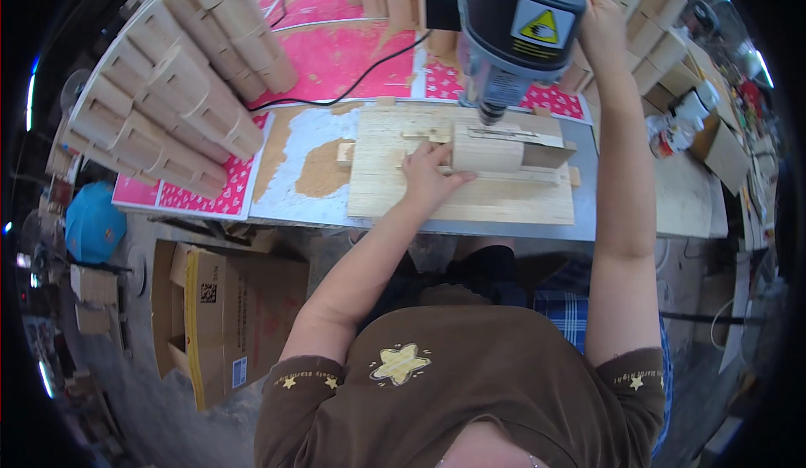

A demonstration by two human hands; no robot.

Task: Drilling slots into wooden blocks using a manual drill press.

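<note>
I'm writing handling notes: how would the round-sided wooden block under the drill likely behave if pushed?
The round-sided wooden block should stay stiff, since it looks like thick wood. Its curved side suggests it might rock or roll if loose. Its smooth-looking surface may slide fairly easily on the flat wooden board.
</note>
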